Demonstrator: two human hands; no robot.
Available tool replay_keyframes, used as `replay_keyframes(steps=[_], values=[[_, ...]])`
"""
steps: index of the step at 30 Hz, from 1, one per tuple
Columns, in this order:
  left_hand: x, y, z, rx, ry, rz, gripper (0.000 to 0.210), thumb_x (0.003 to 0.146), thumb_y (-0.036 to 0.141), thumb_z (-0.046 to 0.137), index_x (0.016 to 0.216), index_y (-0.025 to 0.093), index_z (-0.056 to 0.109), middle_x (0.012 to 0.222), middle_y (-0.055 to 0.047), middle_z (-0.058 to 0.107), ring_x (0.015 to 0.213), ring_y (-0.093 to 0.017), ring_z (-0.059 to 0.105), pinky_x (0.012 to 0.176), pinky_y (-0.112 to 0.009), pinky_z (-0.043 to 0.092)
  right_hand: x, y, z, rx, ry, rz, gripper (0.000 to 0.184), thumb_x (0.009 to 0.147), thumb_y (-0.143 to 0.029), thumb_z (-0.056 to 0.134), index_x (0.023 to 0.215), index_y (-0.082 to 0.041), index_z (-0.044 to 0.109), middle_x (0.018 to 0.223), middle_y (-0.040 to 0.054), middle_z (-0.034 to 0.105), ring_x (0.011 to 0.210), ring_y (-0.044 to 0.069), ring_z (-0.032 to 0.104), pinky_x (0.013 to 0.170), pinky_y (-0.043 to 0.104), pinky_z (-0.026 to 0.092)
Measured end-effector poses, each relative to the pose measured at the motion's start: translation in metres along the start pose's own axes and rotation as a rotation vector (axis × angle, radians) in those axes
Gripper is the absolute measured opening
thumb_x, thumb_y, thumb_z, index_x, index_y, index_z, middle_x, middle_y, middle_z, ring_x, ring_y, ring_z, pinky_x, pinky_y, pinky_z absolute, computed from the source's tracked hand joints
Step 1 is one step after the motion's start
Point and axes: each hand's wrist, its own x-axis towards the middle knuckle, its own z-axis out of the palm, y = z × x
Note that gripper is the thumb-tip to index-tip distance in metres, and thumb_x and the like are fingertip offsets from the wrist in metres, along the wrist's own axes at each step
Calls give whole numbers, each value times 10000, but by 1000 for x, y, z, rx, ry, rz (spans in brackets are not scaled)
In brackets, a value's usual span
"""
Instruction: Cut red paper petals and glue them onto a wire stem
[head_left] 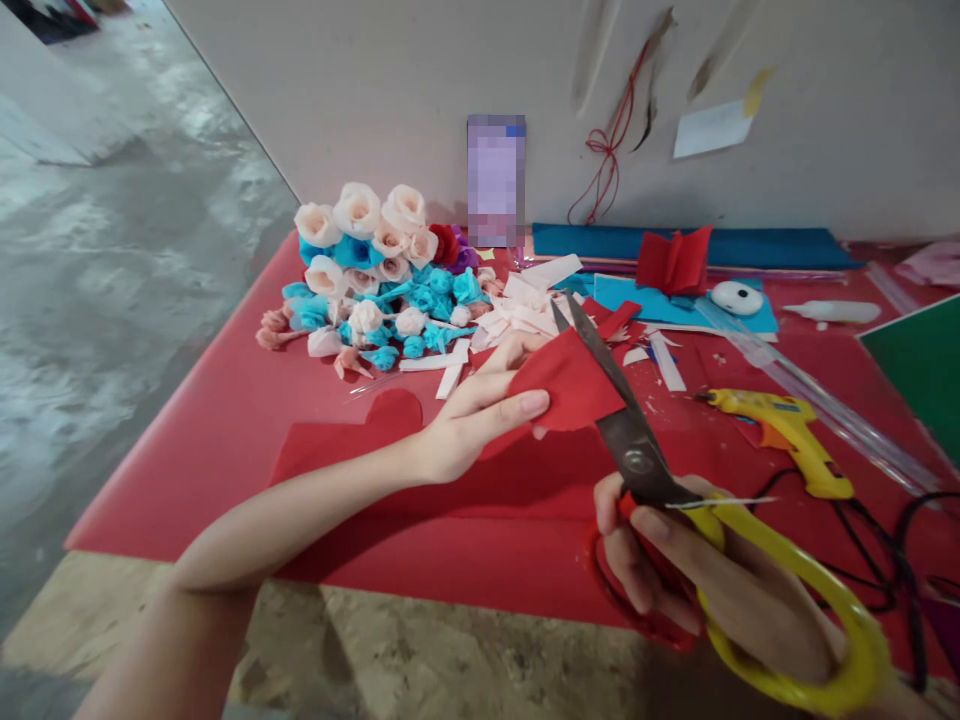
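Observation:
My left hand (480, 410) pinches a folded piece of red paper (570, 385) between thumb and fingers, above the table. My right hand (720, 580) grips a pair of scissors (639, 455) with one yellow and one red handle. The blades are parted, and the red paper's right edge lies between them. Under both hands a larger red sheet (322, 465) lies on the red tabletop, with a small rounded red piece (395, 408) at its upper edge.
Paper flowers (360, 210) in white, blue and pink crowd the back left, beside pale paper strips (517, 310). A phone (496, 180) leans on the wall. To the right are a yellow glue gun (787, 430), a white tape roll (736, 297) and a glue bottle (832, 311).

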Motion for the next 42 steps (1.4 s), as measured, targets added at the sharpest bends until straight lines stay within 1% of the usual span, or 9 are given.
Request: replay_keyframes(steps=[6, 10, 13, 16, 19, 25, 31, 37, 42], values=[[-1, -1, 0, -35, -58, 21, 284, 843, 293, 524, 611, 164, 625, 790, -53, 559, 1018, -191, 507, 863, -262, 411, -2, -4, -1, -75, 54, 8, 273, 860, -445, 492, 817, -176, 513, 450, -60, 466, 296, 3, 275, 287, 101, 224], [1, -1, 2, -221, -16, -74, 268, 814, 304, 567, 592, 166, 625, 622, -13, 519, 735, -135, 544, 722, -239, 436, -4, -5, -4, -95, 104, -43, 250, 888, -420, 452, 829, -186, 518, 467, -56, 464, 307, 16, 304, 286, 109, 223], [6, 2, 2, -404, 61, -119, 261, 782, 309, 600, 568, 159, 603, 530, 13, 465, 594, -103, 508, 643, -226, 434, -4, -9, -4, 0, 63, -78, 267, 904, -428, 402, 835, -200, 521, 539, -26, 515, 354, 42, 358, 338, 152, 317], [11, 7, 2, -530, 133, -189, 322, 799, 301, 557, 518, 148, 532, 531, 4, 434, 643, -116, 530, 641, -229, 449, -7, -14, -4, 9, -35, -137, 199, 881, -369, 450, 910, -198, 546, 723, 40, 585, 549, 111, 503, 537, 249, 448], [14, 11, 1, -630, 162, -236, 392, 852, 297, 473, 491, 143, 470, 587, -10, 428, 686, -117, 534, 627, -224, 461, -9, -18, -5, -5, -92, -125, 199, 876, -308, 450, 1038, -214, 518, 789, 46, 570, 660, 151, 526, 639, 297, 448], [15, 12, -2, -690, 163, -205, 395, 881, 285, 422, 528, 142, 527, 601, -12, 420, 787, -142, 562, 649, -233, 484, -5, -17, -5, 17, -202, -36, 306, 891, -340, 367, 815, -142, 588, 633, 47, 496, 555, 136, 459, 562, 296, 401], [16, 11, -4, -673, 124, -153, 369, 880, 276, 412, 567, 146, 559, 686, -31, 522, 790, -150, 581, 652, -246, 494, -10, -12, -5, 243, -182, 83, 204, 852, -382, 465, 945, -203, 497, 750, 58, 599, 511, 104, 483, 522, 266, 398], [18, 10, -4, -612, 208, -122, 363, 886, 259, 373, 577, 155, 534, 734, -31, 564, 773, -154, 596, 640, -264, 503, -21, 4, -3, 418, -165, 170, 240, 849, -364, 485, 1025, -207, 529, 779, 61, 615, 627, 107, 565, 589, 223, 439], [18, 11, -2, -569, 276, -91, 387, 875, 224, 377, 520, 156, 514, 629, -20, 516, 758, -142, 583, 647, -248, 503, -19, 5, 0, 357, -136, 193, 278, 821, -395, 508, 997, -180, 509, 693, 50, 612, 510, 89, 518, 544, 223, 420]])
